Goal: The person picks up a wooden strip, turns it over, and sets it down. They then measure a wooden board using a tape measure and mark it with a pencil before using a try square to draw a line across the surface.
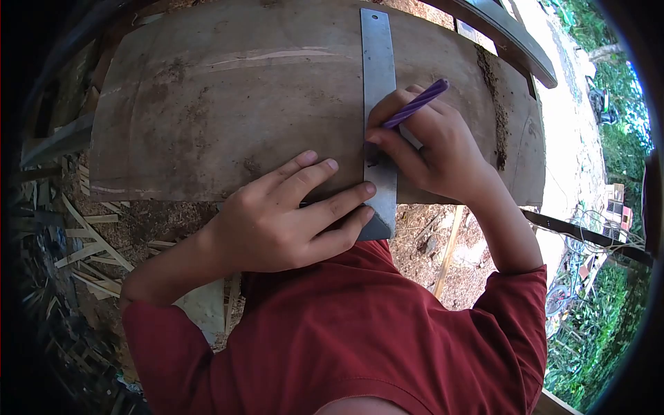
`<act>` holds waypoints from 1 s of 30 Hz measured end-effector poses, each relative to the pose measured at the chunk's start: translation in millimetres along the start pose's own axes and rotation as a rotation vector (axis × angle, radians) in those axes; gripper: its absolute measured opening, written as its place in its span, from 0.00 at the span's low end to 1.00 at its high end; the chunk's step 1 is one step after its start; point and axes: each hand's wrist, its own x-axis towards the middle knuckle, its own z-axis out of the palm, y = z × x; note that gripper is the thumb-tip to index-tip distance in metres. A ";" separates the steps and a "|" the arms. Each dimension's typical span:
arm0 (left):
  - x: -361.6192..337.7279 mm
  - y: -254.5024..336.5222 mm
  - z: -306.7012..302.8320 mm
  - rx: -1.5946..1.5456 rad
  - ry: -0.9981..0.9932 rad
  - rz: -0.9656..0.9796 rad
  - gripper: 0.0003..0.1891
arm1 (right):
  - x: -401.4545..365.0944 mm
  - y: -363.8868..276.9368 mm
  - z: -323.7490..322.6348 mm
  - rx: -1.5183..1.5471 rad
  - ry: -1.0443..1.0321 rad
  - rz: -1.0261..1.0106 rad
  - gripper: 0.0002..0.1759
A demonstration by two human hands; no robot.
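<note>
A brown wooden board (277, 104) lies across the view, with dirt marks and a pale streak on it. Across it, from the far edge to the near edge, runs a metal square (378, 62), its dark stock (375, 229) at the near edge. My left hand (297, 214) lies with fingers spread over the board's near edge, two fingertips on or beside the square. My right hand (432, 142) is closed round a purple striped pen (422, 102), its lower end down at the blade's left edge. The pen's tip is hard to make out.
Wooden beams (508, 38) stand behind the board at the right. Wood offcuts (93, 238) and sawdust cover the ground at the left and below. Farther right are a bicycle (559, 297), a dark bar (581, 232) and green plants (602, 366).
</note>
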 end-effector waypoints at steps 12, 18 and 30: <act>2.3 -1.9 -2.6 -0.004 -0.022 0.014 0.09 | 0.4 10.8 8.8 0.002 0.116 0.089 0.07; 2.1 -1.5 -4.6 0.000 -0.051 0.010 0.10 | 2.0 5.0 2.2 -0.015 0.063 0.069 0.03; 6.1 -1.5 -4.2 -0.017 -0.026 0.008 0.08 | 4.1 14.4 6.9 0.049 0.134 0.137 0.05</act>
